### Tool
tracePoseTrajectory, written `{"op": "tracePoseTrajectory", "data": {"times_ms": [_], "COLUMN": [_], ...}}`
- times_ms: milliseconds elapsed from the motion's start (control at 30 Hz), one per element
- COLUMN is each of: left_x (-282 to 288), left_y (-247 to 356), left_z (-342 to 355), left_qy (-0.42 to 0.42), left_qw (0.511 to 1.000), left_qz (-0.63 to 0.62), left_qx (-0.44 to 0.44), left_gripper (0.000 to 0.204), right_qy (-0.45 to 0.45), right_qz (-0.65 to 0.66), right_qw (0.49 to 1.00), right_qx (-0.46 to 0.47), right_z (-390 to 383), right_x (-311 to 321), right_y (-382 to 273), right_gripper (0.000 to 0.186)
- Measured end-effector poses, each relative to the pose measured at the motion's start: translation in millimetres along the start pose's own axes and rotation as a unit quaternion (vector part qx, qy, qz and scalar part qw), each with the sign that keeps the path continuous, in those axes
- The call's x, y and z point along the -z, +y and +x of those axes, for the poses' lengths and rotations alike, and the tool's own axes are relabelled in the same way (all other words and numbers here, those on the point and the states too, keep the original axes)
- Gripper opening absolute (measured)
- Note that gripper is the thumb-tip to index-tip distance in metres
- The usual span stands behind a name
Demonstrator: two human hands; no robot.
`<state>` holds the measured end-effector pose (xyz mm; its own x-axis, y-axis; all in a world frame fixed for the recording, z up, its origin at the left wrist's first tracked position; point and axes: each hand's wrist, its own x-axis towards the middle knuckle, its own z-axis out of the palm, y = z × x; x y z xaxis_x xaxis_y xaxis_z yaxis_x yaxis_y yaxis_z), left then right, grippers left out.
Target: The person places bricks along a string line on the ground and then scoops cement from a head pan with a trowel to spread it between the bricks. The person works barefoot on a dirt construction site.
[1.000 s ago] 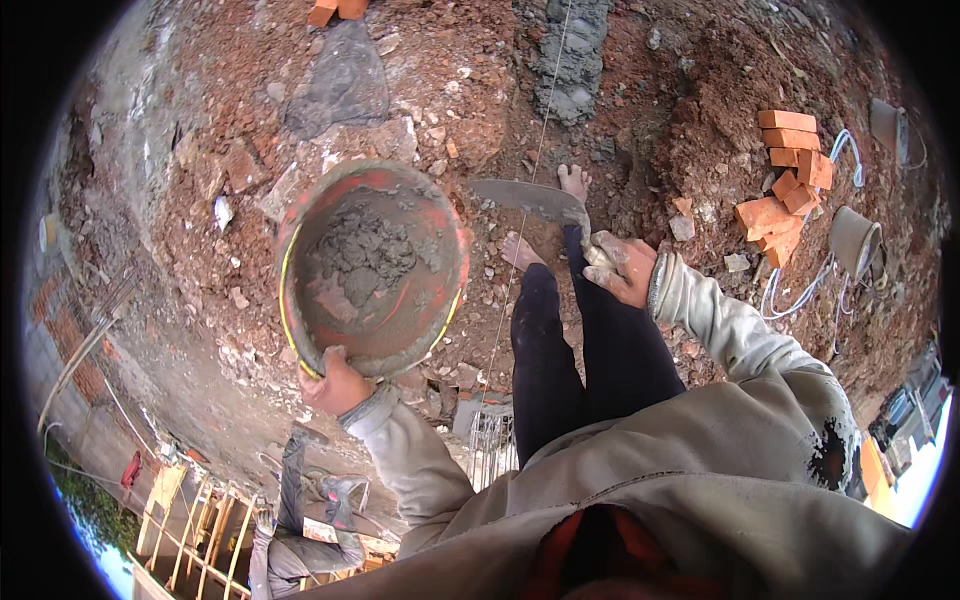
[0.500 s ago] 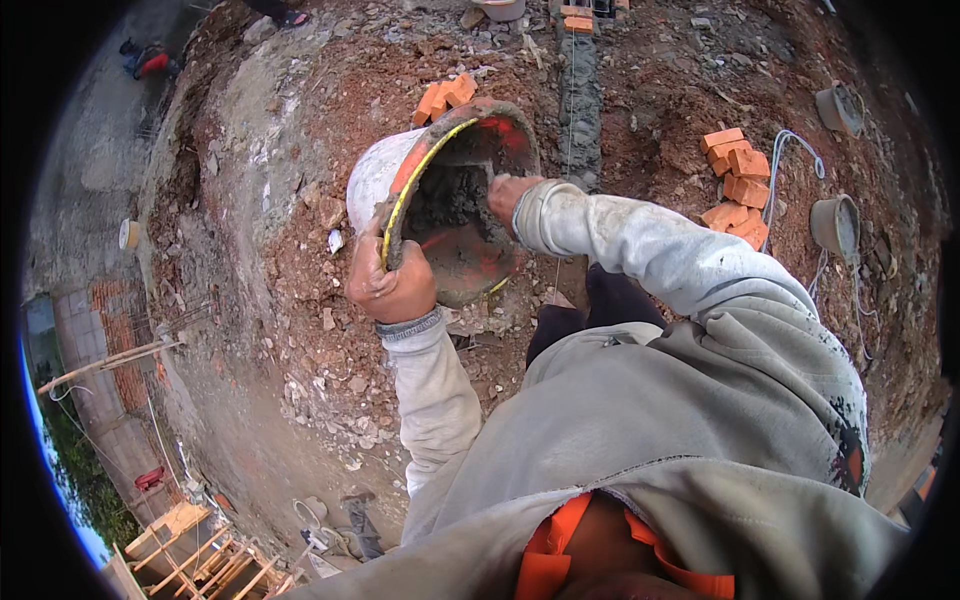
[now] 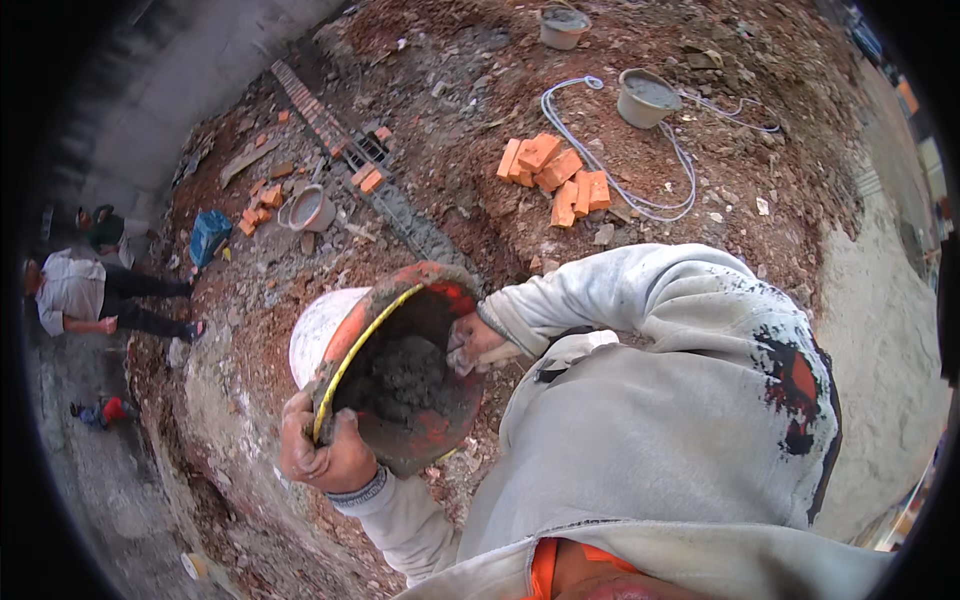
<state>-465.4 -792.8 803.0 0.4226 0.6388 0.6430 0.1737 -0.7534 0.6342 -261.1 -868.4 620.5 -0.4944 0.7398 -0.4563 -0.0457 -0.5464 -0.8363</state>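
Note:
A tilted bucket (image 3: 318, 335), white outside with an orange-red, mortar-caked rim and a yellow line along it, hangs in front of me with its mouth toward me. Grey wet mortar (image 3: 405, 385) lies inside. My left hand (image 3: 325, 450) is closed over the rim at the near left, thumb on the inner side. Inside the mouth, at its right side, my right hand (image 3: 472, 343) is curled into a fist close to the mortar. Whatever it grips is hidden by the fingers and the shadow.
Beyond the bucket runs a strip of mortar (image 3: 425, 230) toward a brick course (image 3: 310, 105). Orange bricks (image 3: 550, 170) lie heaped to the right, beside a looped pale hose (image 3: 665, 210). Mortar tubs (image 3: 648, 100) (image 3: 310, 210) stand on rubble. People (image 3: 80, 290) are at far left.
My view has swung to the right, bringing people, tubs and the brick course into sight. The bucket sits lower and further left in view. My right hand has moved deeper into its mouth.

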Motion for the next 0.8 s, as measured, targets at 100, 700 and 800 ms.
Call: {"op": "tracePoseTrajectory", "data": {"times_ms": [100,700,800], "left_x": [13.4,-87.7,-83.2], "left_y": [9.3,8.0,18.2], "left_z": [-7.5,-5.2,10.3], "left_qy": [-0.05,-0.019,-0.022], "left_qw": [0.996,0.997,0.998], "left_qz": [0.018,0.033,0.017], "left_qx": [0.068,-0.071,-0.049], "left_gripper": [0.017,0.015,0.015], "right_qy": [-0.134,0.294,0.158], "right_qz": [0.164,-0.046,0.102], "right_qw": [0.975,0.955,0.981], "right_qx": [0.074,-0.002,0.043], "right_z": [15.0,-70.6,-81.1], "right_x": [-38.1,55.5,27.4], "right_y": [6.9,62.4,47.6], "right_gripper": [0.013,0.019,0.016]}}
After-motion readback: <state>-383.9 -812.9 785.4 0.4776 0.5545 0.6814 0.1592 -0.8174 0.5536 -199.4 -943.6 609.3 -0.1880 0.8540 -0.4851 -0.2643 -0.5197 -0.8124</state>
